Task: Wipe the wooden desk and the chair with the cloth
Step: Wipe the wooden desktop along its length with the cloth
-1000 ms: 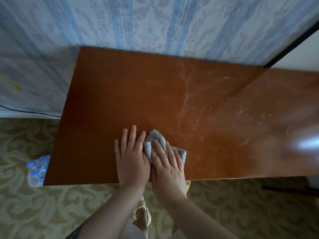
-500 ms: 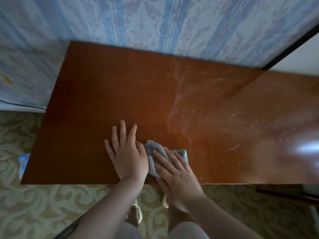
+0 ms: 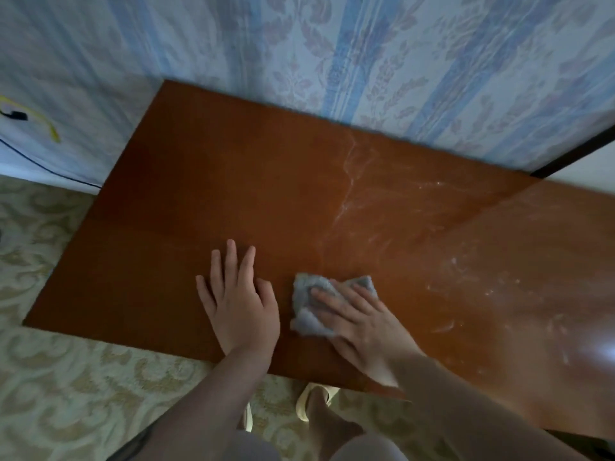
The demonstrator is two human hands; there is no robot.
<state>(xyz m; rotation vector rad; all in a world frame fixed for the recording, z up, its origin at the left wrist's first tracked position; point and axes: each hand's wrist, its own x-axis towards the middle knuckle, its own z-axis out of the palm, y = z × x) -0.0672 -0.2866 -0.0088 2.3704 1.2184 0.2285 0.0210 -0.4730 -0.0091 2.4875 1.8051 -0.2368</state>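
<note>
Moved: right hand (image 3: 362, 324) and cloth (image 3: 311, 307) have slid right, apart from left hand (image 3: 238, 304).
Hands: both flat with straight fingers; right presses the grey cloth, left rests bare.
Worktop (image 3: 233, 194): brown wood, dusty streaks at right.
Room: striped wallpaper (image 3: 366, 61), patterned carpet (image 3: 66, 394).

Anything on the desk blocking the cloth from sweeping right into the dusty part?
Nothing visible does. The right hand presses the cloth flat on the desk, and the dusty streaks to its right lie on bare wood. The left hand rests on the other side.
</note>
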